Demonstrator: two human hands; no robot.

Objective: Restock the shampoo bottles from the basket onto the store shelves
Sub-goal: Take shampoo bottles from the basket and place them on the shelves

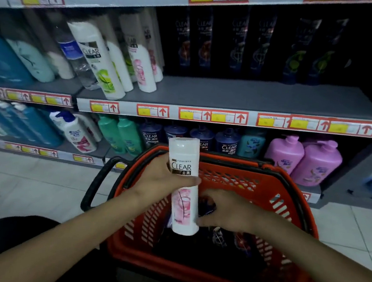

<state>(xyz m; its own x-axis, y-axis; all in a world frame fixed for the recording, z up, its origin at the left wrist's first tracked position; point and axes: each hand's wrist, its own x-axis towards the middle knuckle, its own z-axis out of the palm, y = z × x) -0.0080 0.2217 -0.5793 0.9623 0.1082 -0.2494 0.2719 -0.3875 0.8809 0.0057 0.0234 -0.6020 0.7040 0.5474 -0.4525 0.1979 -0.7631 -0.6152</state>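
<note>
A white CLEAR shampoo bottle [184,190] with a pink label stands upright above the red basket [287,209], and my left hand [161,179] grips it around the middle. My right hand [223,210] reaches down into the basket, fingers curled around a dark bottle [207,205] there. More dark bottles [227,242] lie at the bottom of the basket. The grey middle shelf [253,95] carries white CLEAR bottles [139,68] at the left and black CLEAR bottles [235,43] at the back.
The front of the middle shelf to the right of the white bottles is bare. The lower shelf holds green, dark blue and pink pump bottles [303,159]. The basket's black handle [99,180] hangs out to the left. Pale floor tiles [28,189] surround the basket.
</note>
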